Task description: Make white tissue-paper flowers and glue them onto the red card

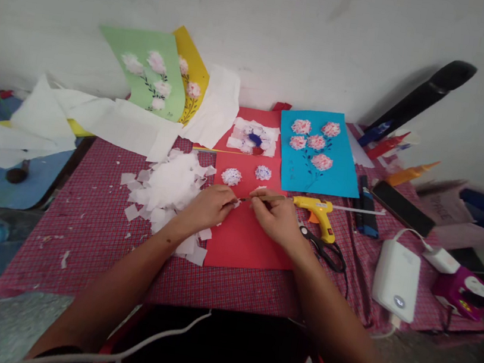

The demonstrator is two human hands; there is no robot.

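Note:
Over the red paper [245,236], my right hand [279,218] grips a thin brown-handled brush [272,198] whose dark tip points left. My left hand [209,206] is closed in a pinch on a small piece of white paper [236,203], right at the brush tip. Two crumpled paper flowers [231,176] with blue specks sit on the red sheet just beyond my hands. Another is partly hidden by my right fingers. Beside my left hand lies a heap of white paper squares [172,181]. A stained paper pad [253,137] with blue colour lies behind the flowers.
A yellow glue gun [317,207] and black scissors [326,250] lie right of my right hand. Behind stands a blue flower card [314,179]; green [117,47] and yellow cards lean on the wall. A white power bank [396,281] is at right.

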